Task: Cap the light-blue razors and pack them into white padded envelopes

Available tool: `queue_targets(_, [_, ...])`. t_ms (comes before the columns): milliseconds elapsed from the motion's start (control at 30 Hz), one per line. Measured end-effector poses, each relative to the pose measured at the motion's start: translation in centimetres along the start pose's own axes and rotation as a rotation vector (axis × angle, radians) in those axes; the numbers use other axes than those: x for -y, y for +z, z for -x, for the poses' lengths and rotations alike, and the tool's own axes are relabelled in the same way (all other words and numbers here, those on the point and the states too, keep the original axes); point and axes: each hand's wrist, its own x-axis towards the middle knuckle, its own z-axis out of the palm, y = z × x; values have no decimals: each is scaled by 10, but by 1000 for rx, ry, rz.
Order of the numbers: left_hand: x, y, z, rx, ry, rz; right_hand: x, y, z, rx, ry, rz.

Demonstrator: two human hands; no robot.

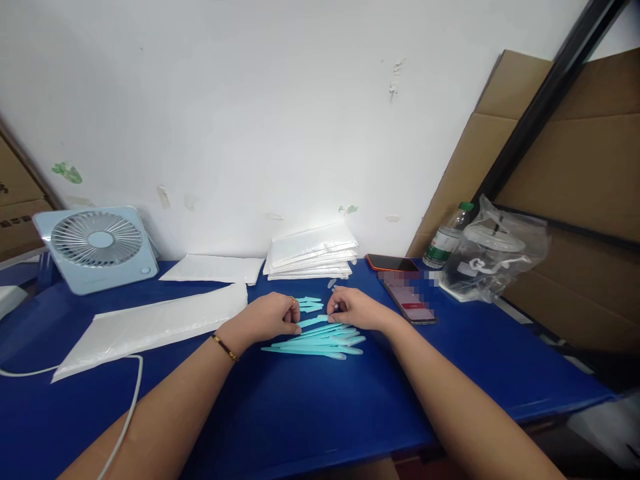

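Note:
Turquoise eyebrow razors [315, 347] lie fanned out on the blue tabletop, several with clear caps at their right ends. Above this pile, one eyebrow razor [316, 321] stretches between my hands. My left hand [270, 317] pinches its left end with thumb and finger. At the other end, the fingertips of my right hand [355, 308] are closed on the blade end. A few more turquoise razors [311, 305] lie just behind, between the hands. A small clear cap [332, 283] rests beyond my right hand.
White padded envelopes [310, 250] are stacked against the wall, with a long one [165, 323] and another [215, 268] to the left. A fan [97, 243] and cable [135, 387] are at left. Phones [410, 297], a bottle [447, 237] and a bagged cup [487, 257] stand right.

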Motion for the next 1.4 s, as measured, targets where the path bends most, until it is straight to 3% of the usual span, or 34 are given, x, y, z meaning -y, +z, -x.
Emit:
queue_targets(133, [-1, -2, 1, -68, -15, -35, -3, 0, -2, -20, 25, -57])
queue_targets(400, [17, -20, 1, -132, -121, -95, -29, -21, 1, -211, 183, -67])
queue_targets(467, [20, -19, 1, -153, -112, -96, -32, -31, 9, -165, 171, -75])
queue_targets(600, [18, -16, 1, -187, -103, -96, -27, -45, 21, 85, 72, -9])
queue_targets(800, [0, -13, 3, -191, 32, -32, -16, -30, 15, 113, 26, 16])
queue_targets(967, [-9, 0, 0, -178, 160, -137, -8, -10, 6, 99, 18, -91])
queue_targets(1167, [0, 0, -3, -163, 117, -212, -9, -7, 1, 29, -38, -70])
queue_targets(1333, [16, -17, 0, -147, -24, -200, -18, -24, 6, -114, 75, 11])
queue_targets(1400, [19, -20, 1, -150, -51, -174, -18, -30, 10, -104, 89, 0])
